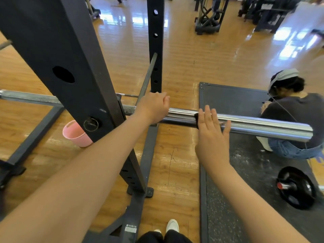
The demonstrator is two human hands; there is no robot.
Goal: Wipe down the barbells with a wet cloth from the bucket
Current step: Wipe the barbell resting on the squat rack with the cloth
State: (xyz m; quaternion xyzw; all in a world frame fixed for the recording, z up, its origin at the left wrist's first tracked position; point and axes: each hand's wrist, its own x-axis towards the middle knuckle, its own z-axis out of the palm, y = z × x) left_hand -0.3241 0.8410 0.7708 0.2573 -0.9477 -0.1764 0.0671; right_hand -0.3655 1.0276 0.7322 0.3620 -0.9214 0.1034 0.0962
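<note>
Barbell [254, 126] mid-wipe: left hand [154, 106] grips the sleeve near the rack [70, 67], right hand [211, 135] flat w/ straight fingers pressing dark cloth [196, 120]; next, prob. slide cloth toward the end.

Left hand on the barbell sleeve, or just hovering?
Touching. The head view shows the left hand with its fingers curled over the chrome barbell sleeve beside the rack upright; no gap shows between hand and metal.
</note>
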